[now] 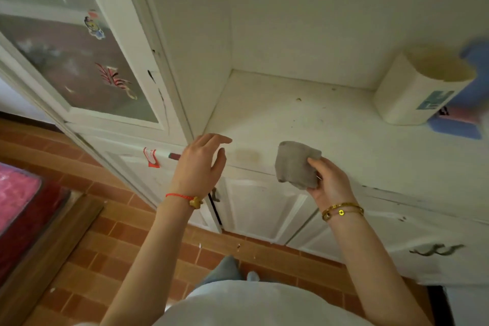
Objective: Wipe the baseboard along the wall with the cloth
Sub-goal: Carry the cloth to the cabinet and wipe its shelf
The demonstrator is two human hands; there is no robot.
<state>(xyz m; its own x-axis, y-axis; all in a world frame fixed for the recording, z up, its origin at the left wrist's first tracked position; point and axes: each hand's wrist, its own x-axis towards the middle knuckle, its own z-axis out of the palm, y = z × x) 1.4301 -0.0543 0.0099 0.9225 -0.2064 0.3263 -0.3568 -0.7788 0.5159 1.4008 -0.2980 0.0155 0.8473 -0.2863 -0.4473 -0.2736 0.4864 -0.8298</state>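
Observation:
A folded grey cloth is gripped by my right hand, held in the air just in front of the white cabinet's counter edge. My left hand hovers to the left of the cloth with its fingers relaxed and spread, holding nothing. At the far left, a dark baseboard strip runs along the foot of the wall, above the tiled floor. Both hands are well above the floor.
A white cabinet with a glass door stands at the left, lower doors below the counter. A cream container and blue and pink items sit on the counter at right. A pink-topped piece of furniture stands on the orange tiled floor.

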